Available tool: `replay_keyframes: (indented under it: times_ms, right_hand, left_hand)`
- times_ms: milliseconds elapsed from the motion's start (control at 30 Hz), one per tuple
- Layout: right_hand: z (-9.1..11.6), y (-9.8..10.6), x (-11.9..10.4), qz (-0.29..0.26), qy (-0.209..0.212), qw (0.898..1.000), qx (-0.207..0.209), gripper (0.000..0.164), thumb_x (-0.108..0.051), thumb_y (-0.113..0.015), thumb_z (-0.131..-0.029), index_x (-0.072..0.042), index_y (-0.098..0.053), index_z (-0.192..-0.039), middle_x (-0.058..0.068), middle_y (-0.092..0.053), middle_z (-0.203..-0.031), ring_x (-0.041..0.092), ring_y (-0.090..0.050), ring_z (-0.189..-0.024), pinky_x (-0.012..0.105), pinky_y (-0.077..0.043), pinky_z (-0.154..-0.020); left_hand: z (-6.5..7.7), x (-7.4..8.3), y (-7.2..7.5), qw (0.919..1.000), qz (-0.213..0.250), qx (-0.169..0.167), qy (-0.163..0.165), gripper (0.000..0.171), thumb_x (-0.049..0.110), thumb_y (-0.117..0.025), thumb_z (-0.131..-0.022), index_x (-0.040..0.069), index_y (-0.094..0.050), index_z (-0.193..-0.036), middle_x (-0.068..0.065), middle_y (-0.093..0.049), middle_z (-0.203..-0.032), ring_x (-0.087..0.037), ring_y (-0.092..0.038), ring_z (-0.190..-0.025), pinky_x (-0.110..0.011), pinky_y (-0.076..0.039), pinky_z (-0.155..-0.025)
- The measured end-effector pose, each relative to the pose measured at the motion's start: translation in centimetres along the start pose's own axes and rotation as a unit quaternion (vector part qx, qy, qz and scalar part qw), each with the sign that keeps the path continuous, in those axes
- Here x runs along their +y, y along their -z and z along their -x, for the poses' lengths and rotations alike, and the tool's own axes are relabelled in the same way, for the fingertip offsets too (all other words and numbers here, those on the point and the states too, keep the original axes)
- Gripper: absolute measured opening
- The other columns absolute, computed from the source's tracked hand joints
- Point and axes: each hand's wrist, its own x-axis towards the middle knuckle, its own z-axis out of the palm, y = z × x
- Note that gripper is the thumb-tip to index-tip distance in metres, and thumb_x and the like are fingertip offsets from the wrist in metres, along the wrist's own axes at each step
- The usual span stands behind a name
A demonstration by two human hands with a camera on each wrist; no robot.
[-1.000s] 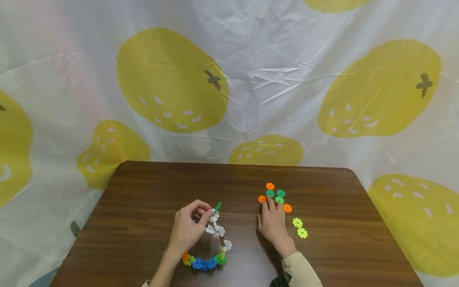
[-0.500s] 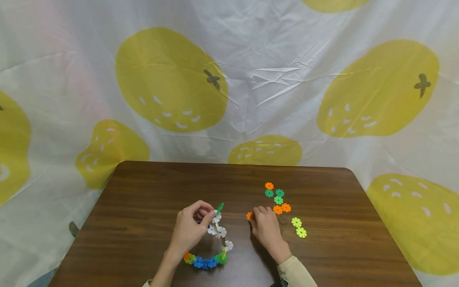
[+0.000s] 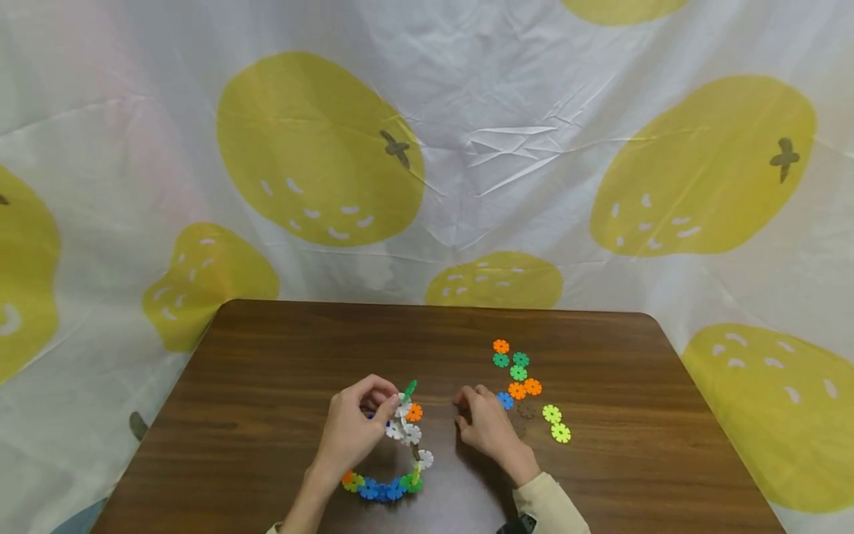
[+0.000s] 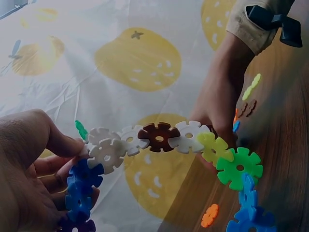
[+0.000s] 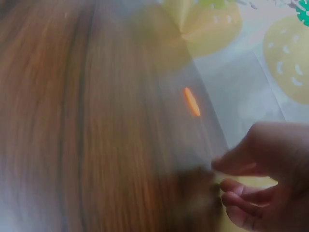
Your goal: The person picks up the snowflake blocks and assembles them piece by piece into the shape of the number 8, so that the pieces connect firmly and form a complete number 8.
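Note:
My left hand [image 3: 356, 423] pinches a looped chain of interlocking snowflake discs [image 4: 159, 137] between thumb and fingers. In the left wrist view the chain runs through white, brown, yellow, green and blue discs, with a green disc [image 4: 81, 129] standing edge-on by my thumb tip. My right hand [image 3: 490, 424] hovers low over the table right of the chain, its fingers loosely bent with nothing between them. A loose orange disc [image 5: 192, 102] lies ahead of its fingertips; in the head view this orange disc [image 3: 414, 412] shows just right of the chain's white discs.
Beyond my right hand lie loose discs on the brown table [image 3: 300, 341]: dark green [image 3: 520, 359], light green [image 3: 518, 373], orange [image 3: 532, 386], blue [image 3: 505, 400], brown [image 3: 525, 410] and yellow [image 3: 561, 432]. A fruit-patterned curtain [image 3: 507, 170] hangs behind the table.
My right hand has come nearer from the disc group. An orange disc has moved left, from by my right fingers to beside the chain. A blue disc now shows by that hand. My left hand stays nearly still.

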Motion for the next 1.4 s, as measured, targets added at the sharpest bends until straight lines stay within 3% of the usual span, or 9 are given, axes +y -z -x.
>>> replay_keyframes:
  times_ms: [133,267,500,633,700,767,900,1033,1400]
  right_hand:
    - [-0.7,-1.0,-1.4,-0.044,0.036,0.998,-0.037,0.032,-0.011,-0.081,-0.084,-0.006,-0.068,-0.112,0.009,-0.064,-0.098,0.018,-0.056,-0.083,0.033,-0.051,-0.071]
    - [-1.5,-2.2,-3.0,-0.056,0.072,0.994,-0.063,0.037,-0.013,-0.079,-0.087,-0.006,-0.068,-0.122,0.011,-0.06,-0.1,0.016,-0.053,-0.08,0.028,-0.05,-0.068]
    - [-2.0,-2.9,-3.7,-0.061,0.056,0.994,-0.067,0.024,-0.004,-0.081,-0.082,-0.005,-0.065,-0.101,0.006,-0.051,-0.089,0.013,-0.048,-0.072,0.026,-0.046,-0.063]
    - [-1.9,-2.1,-3.3,-0.121,0.03,0.989,-0.081,0.023,-0.001,-0.08,-0.082,-0.007,-0.061,-0.092,0.005,-0.059,-0.084,0.011,-0.052,-0.071,0.022,-0.047,-0.062]
    - [-1.9,-1.2,-3.3,-0.174,0.013,0.982,-0.077,0.017,-0.001,-0.078,-0.086,-0.008,-0.064,-0.093,0.004,-0.066,-0.082,0.01,-0.058,-0.069,0.021,-0.051,-0.062]
    - [-2.0,0.2,-3.5,-0.245,-0.004,0.968,-0.06,0.012,-0.002,-0.075,-0.089,-0.008,-0.067,-0.095,0.006,-0.071,-0.083,0.012,-0.064,-0.069,0.023,-0.056,-0.063]
    - [-2.3,3.4,-4.5,-0.371,0.002,0.929,0.006,0.011,-0.005,-0.074,-0.092,-0.004,-0.07,-0.102,0.015,-0.073,-0.087,0.023,-0.071,-0.072,0.031,-0.06,-0.064]
    - [-2.3,5.8,-5.6,-0.411,0.032,0.909,0.055,0.013,-0.006,-0.073,-0.093,-0.004,-0.071,-0.105,0.018,-0.073,-0.092,0.019,-0.071,-0.075,0.028,-0.06,-0.066]
    - [-1.8,6.8,-7.3,-0.386,0.043,0.918,0.08,0.012,-0.009,-0.071,-0.094,-0.01,-0.074,-0.105,0.011,-0.076,-0.093,0.009,-0.069,-0.075,0.029,-0.058,-0.063]
  left_hand:
    - [-0.1,-0.1,0.3,1.0,-0.004,0.005,0.0,0.009,0.005,-0.075,-0.089,0.012,-0.071,-0.088,0.002,-0.064,-0.072,-0.008,-0.057,-0.065,-0.021,-0.051,-0.063]
    - [-0.1,-0.2,0.4,1.0,-0.007,0.001,-0.002,0.008,0.005,-0.075,-0.089,0.012,-0.071,-0.089,0.003,-0.064,-0.072,-0.007,-0.057,-0.064,-0.021,-0.051,-0.063]
    - [-0.1,-0.4,0.3,1.0,-0.007,0.001,-0.006,0.008,0.005,-0.076,-0.089,0.012,-0.071,-0.088,0.004,-0.064,-0.071,-0.006,-0.057,-0.063,-0.021,-0.051,-0.062]
    - [0.0,-0.4,0.3,0.9999,-0.006,0.001,-0.009,0.007,0.005,-0.076,-0.088,0.011,-0.072,-0.088,0.004,-0.064,-0.07,-0.005,-0.057,-0.064,-0.021,-0.051,-0.062]
    - [0.0,-0.4,0.2,0.9999,-0.008,-0.001,-0.011,0.007,0.006,-0.076,-0.088,0.011,-0.072,-0.088,0.005,-0.064,-0.07,-0.005,-0.057,-0.064,-0.021,-0.051,-0.063]
    - [0.0,-0.3,0.2,0.9998,-0.012,-0.003,-0.014,0.006,0.006,-0.077,-0.088,0.011,-0.073,-0.088,0.005,-0.064,-0.07,-0.005,-0.057,-0.064,-0.021,-0.051,-0.063]
    - [0.1,-0.2,0.1,0.9997,-0.018,-0.004,-0.014,0.006,0.007,-0.077,-0.088,0.012,-0.073,-0.088,0.006,-0.064,-0.07,-0.005,-0.056,-0.064,-0.02,-0.051,-0.063]
    - [0.0,-0.1,0.0,0.9997,-0.016,-0.011,-0.015,0.006,0.006,-0.077,-0.087,0.011,-0.073,-0.087,0.006,-0.064,-0.069,-0.005,-0.055,-0.063,-0.02,-0.05,-0.061]
    - [0.1,0.1,-0.1,0.9993,-0.023,-0.019,-0.024,0.009,0.006,-0.078,-0.086,0.014,-0.074,-0.084,0.008,-0.065,-0.067,-0.005,-0.056,-0.061,-0.02,-0.049,-0.059]
